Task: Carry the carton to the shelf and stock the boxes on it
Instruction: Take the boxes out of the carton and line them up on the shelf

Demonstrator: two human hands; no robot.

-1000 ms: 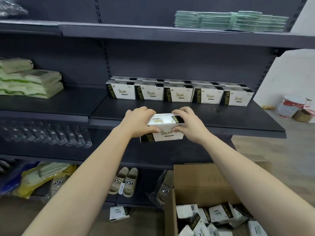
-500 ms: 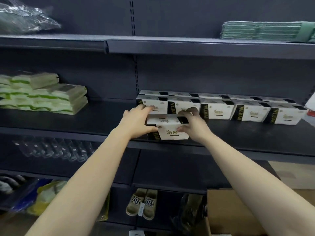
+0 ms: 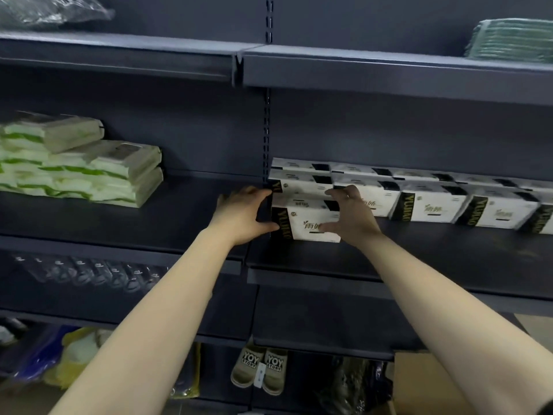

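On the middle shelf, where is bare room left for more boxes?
Free: the front strip of the middle shelf, right of the held box and before the back row; also the left bay between the green packs and the left hand. Crowded: the back right, boxes edge to edge.

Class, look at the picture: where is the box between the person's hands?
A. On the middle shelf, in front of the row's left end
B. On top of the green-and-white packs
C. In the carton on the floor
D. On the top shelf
A: the box stands on the shelf in front of the row's leftmost box, gripped by the left hand and right hand.
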